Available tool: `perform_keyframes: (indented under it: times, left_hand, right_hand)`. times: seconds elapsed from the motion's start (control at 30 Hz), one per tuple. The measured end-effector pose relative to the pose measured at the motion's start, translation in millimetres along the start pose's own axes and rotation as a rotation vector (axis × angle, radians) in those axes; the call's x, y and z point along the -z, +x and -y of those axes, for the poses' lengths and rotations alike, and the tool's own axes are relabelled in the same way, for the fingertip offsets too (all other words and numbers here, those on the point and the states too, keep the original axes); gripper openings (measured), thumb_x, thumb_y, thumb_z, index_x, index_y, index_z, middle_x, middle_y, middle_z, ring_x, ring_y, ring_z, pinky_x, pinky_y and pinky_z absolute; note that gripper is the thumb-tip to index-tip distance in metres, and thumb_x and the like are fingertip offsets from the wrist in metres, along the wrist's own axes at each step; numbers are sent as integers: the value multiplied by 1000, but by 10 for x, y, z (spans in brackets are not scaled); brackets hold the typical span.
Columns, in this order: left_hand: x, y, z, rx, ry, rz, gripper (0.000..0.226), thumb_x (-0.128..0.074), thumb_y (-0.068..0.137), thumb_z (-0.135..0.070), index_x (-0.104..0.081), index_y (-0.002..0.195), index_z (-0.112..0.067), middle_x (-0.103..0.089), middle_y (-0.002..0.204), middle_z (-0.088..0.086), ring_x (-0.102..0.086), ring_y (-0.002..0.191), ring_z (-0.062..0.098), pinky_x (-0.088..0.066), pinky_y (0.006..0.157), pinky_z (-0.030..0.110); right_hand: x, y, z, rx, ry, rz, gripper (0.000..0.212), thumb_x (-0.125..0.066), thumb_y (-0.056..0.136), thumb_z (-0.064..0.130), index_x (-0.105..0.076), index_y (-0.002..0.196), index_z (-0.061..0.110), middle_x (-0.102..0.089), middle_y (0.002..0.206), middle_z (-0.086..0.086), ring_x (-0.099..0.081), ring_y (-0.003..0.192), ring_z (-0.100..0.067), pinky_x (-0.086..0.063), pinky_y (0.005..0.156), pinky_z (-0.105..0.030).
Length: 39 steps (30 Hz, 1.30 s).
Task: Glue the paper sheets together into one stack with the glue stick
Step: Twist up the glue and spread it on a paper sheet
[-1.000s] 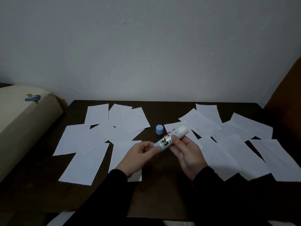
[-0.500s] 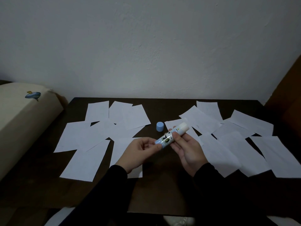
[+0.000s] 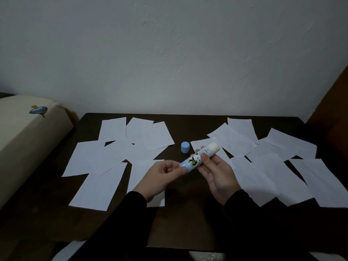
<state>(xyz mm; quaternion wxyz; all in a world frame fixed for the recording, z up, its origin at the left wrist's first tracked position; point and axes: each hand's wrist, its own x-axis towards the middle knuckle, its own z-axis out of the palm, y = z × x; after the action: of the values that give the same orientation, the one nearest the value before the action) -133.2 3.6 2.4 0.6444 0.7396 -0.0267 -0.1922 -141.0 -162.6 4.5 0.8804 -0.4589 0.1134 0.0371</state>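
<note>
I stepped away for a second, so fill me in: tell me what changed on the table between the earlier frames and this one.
Almost nothing. Both hands keep the same hold on the glue stick: the left hand pinches its blue base, the right hand grips the barrel, white glue tip pointing up-right. Nothing was picked up or let go. The blue cap stays standing on the table, and the paper sheets lie scattered as before.

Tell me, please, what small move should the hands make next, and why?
Probably lower the glue stick onto one near sheet and start spreading. The cap stands off on the table, the white tip is bare, and both the left hand and right hand hold the stick above unglued, scattered sheets.
</note>
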Motion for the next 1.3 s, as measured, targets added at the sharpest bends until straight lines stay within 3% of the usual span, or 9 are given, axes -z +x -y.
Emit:
perform_keyframes:
  times: [0.13,0.23,0.33,0.5,0.7,0.8,0.97,1.13,1.3]
  left_hand:
    - [22,6,-6,-22,1,-27,27,-69,83,-28,-67,103,-9,-62,68,-4,-53,54,1,-40,51,13]
    - [18,-15,-24,71,8,37,48,-48,88,-55,-65,88,-10,-57,66,2,-45,52,9,-36,54,21]
    - [6,-11,-23,150,-12,100,56,-33,99,-51,-69,93,-9,-56,66,3,-42,52,10,-33,52,21]
    - [35,-12,-17,69,-32,78,38,-48,96,-39,-65,80,-10,-53,63,4,-42,50,10,-36,52,22]
    - [27,-23,-30,125,-27,107,39,-43,97,-45,-61,99,-10,-61,67,1,-42,50,10,-35,52,22]
    - [21,-23,-10,77,-70,103,38,-53,89,-43,-64,87,-6,-54,60,4,-40,51,12,-34,52,21]
    - [49,-4,-1,-97,6,-43,16,-71,83,-14,-69,99,-13,-63,68,-2,-53,59,7,-43,53,14]
    - [32,-35,-46,102,-49,55,38,-54,88,-44,-65,102,-11,-54,66,1,-43,52,9,-34,50,20]
    - [21,-27,-32,73,-35,54,27,-55,93,-33,-68,95,-9,-52,64,0,-41,52,9,-32,48,19]
  right_hand:
    - [-7,-4,9,5,-21,-4,14,-54,93,9,-61,105,13,-66,112,-8,-62,108,-21,-51,90,-34]
    - [-7,2,21,6,-30,-19,17,-54,93,9,-60,109,12,-65,116,-9,-60,111,-22,-48,96,-36]
    - [-10,-9,21,5,-25,-15,15,-54,93,8,-61,106,13,-67,110,-6,-62,106,-20,-48,97,-37]
    - [-13,-25,24,11,-57,-15,15,-55,92,7,-61,103,15,-67,108,-4,-63,103,-19,-50,94,-36]
    - [-16,-13,31,24,-16,-3,16,-54,92,6,-61,104,15,-68,108,-4,-62,105,-19,-48,96,-36]
    - [-10,-20,14,13,-30,7,15,-53,93,8,-61,103,15,-67,110,-6,-61,108,-21,-48,96,-37]
    - [-22,-19,2,19,-56,8,17,-55,91,7,-60,104,17,-67,111,-5,-61,109,-21,-49,96,-36]
    - [-13,-9,3,-3,-6,44,19,-56,89,8,-60,107,13,-67,112,-7,-61,111,-24,-48,98,-39]
    - [-7,-8,-27,1,-9,52,23,-59,85,12,-60,108,13,-68,113,-7,-61,113,-24,-49,96,-38]
